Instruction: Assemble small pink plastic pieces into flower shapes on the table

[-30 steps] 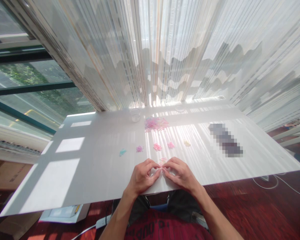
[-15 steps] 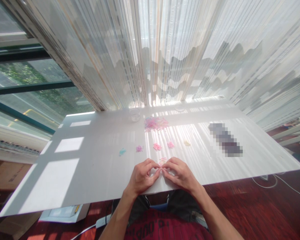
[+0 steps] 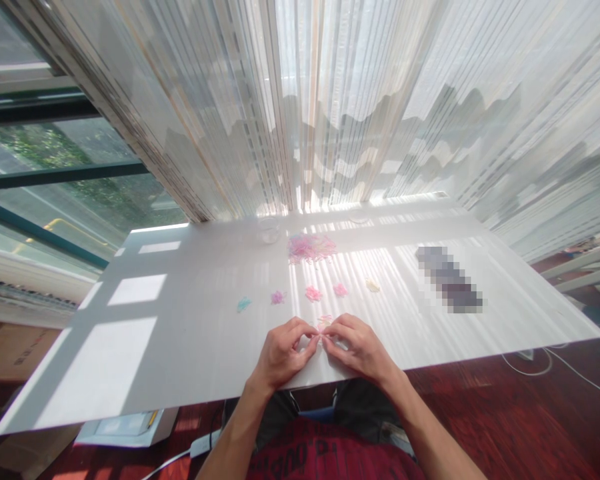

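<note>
At the near edge of the white table [image 3: 195, 360], my left hand [image 3: 287, 350] and my right hand [image 3: 355, 347] meet in fingertip pinches. What the fingertips hold is too small to make out. Just beyond them lies a small pink and pale cluster [image 3: 325, 323] of thin pieces, partly hidden by the fingers. Farther out runs a row of little piles: a teal pile [image 3: 243, 305], a purple pile [image 3: 278, 297], a bright pink pile [image 3: 313, 293], a lighter pink pile [image 3: 341, 290] and a cream pile [image 3: 373, 285]. Behind them spreads a larger mixed pastel heap [image 3: 311, 248].
A clear round container [image 3: 269, 231] stands at the back, left of the heap, and a clear round lid-like disc [image 3: 359, 217] lies near the curtain [image 3: 220, 120]. A pixelated dark object [image 3: 450, 280] lies at the right. Cardboard boxes [image 3: 15, 353] sit below at the left.
My two hands stay pinched together in nearly the same place. The whole view shifts very slightly; the piles look the same.
</note>
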A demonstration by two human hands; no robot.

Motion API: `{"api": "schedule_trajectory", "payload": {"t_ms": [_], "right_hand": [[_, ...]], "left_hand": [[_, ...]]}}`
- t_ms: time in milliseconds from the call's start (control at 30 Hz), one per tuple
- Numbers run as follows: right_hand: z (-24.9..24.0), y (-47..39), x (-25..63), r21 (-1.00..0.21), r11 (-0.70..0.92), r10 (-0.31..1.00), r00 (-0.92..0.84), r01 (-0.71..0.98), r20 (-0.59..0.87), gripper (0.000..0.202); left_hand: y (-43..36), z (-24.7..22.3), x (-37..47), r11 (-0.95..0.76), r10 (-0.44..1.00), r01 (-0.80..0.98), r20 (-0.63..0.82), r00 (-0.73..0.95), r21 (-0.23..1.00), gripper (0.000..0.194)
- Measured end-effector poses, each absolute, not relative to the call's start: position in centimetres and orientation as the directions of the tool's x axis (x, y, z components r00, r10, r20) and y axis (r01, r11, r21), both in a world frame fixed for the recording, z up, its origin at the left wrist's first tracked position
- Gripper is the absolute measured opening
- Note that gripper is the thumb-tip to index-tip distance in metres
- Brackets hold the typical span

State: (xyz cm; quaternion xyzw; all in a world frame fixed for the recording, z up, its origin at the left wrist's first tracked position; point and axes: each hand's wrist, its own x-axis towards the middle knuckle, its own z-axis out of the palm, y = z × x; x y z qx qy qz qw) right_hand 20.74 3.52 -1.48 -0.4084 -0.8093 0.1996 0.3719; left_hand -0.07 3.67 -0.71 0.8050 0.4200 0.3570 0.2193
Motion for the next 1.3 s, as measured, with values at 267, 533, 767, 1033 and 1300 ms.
{"api": "schedule_trajectory", "payload": {"t_ms": [267,533,767,1033,1300], "right_hand": [[-1.34,3.48,20.74,-0.689,0.543,0.839,-0.354,0.48,0.414,0.009],[-1.21,3.5,20.68,-0.689,0.542,0.839,-0.345,0.481,0.42,0.008],[-1.57,3.43,20.9,-0.675,0.561,0.827,-0.36,0.479,0.431,0.022],[-1.28,3.4,20.84,-0.677,0.555,0.829,-0.386,0.483,0.405,0.011],[-1.25,3.38,20.93,-0.679,0.559,0.827,-0.375,0.475,0.418,0.01]], "left_hand": [[3.67,-0.71,-0.16,-0.515,0.856,0.533,0.369,0.363,0.671,0.009],[3.67,-0.68,-0.18,-0.518,0.854,0.51,0.385,0.349,0.687,0.009],[3.6,-0.9,-0.11,-0.568,0.821,0.499,0.411,0.396,0.654,0.009],[3.58,-0.9,-0.18,-0.562,0.825,0.504,0.4,0.399,0.656,0.009],[3.61,-0.82,-0.1,-0.548,0.835,0.539,0.376,0.401,0.64,0.009]]}}
